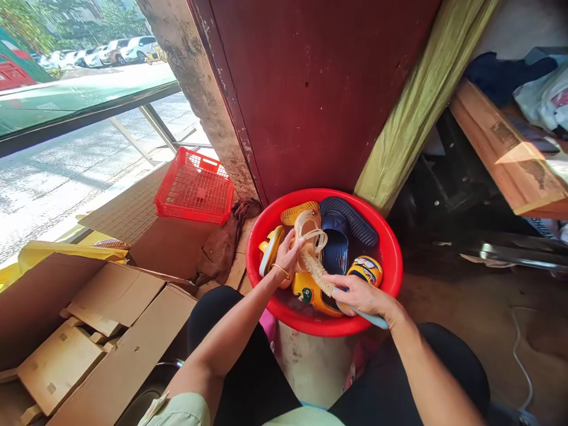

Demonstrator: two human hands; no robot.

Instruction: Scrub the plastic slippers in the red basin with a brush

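A beige sandal with a strap is gripped by my left hand over a red basin. My right hand is closed on the blue handle of a scrub brush. The brush's cream bristles reach into the sandal's heel end, beside my left fingers. Around them in the basin lie dark blue slippers, a yellow slipper with a green cartoon figure, a yellow and blue one, a yellow sole and a yellow and white shoe. Some are partly hidden by my hands.
A red plastic crate stands left of the basin, near a brown cloth. Cardboard boxes fill the lower left. Behind the basin rises a dark red door with a yellow-green curtain. A wooden shelf is at right.
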